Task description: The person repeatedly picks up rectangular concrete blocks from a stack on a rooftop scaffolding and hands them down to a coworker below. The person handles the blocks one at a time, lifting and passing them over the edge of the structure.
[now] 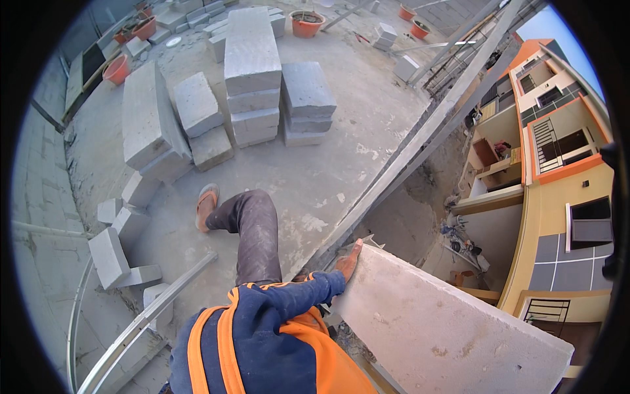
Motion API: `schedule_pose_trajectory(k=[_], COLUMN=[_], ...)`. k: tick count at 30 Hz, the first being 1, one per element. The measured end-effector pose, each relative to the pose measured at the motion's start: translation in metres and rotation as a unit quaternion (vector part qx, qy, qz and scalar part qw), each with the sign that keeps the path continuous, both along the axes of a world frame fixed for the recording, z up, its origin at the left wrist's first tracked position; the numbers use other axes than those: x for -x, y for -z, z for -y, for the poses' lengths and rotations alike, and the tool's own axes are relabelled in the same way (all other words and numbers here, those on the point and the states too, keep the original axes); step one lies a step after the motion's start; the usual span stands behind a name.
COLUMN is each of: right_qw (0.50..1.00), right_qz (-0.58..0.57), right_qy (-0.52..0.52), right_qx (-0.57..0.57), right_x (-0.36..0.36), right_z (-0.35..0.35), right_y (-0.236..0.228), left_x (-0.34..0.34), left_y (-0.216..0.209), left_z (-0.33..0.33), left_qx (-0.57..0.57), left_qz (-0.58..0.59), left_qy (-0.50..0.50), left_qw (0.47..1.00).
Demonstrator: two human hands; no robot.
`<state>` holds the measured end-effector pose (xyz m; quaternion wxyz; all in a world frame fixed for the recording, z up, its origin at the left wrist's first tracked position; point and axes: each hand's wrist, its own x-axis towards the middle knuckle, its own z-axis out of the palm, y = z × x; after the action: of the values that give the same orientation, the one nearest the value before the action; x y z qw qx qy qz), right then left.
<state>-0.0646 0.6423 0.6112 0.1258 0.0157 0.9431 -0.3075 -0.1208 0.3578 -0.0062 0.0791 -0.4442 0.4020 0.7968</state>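
A large pale aerated concrete block (453, 322) slants across the lower right, its broad face toward me. My left hand (348, 264), at the end of a navy sleeve, grips the block's upper left end. A finger shows along that edge, while the others are partly hidden. My right hand is not in view. My bent leg in dusty dark trousers (252, 226) and a foot in an orange sandal (207, 203) rest on the concrete floor to the left of the block.
Stacked blocks (252, 65) stand ahead, with loose blocks (110, 257) at the left. A long metal bar (151, 322) slants near my left side. Orange buckets (306, 25) stand farther back. Along the right, the floor edge (394, 177) drops toward a lower level facing a yellow building (584, 190).
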Motion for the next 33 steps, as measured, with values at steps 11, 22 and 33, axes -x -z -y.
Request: schedule_pose_trajectory(k=[11,22,33], right_qw=[0.877,0.766,0.769], right_qz=[0.322,0.544,0.508], right_qy=[0.127,0.024,-0.016], right_qx=[0.332,0.342,0.389], right_x=[0.069,-0.055,-0.115], right_z=[0.048,0.273,0.497], right_y=[0.419,0.61,0.678], left_x=[-0.137,-0.172,-0.165], left_y=[-0.04,-0.016,0.041], left_z=[0.329,0.626,0.819], left_qx=[0.399,0.537,0.555], left_qz=[0.293,0.355,0.35], left_qy=[0.15,0.163,0.195], left_qw=[0.856,0.748,0.729])
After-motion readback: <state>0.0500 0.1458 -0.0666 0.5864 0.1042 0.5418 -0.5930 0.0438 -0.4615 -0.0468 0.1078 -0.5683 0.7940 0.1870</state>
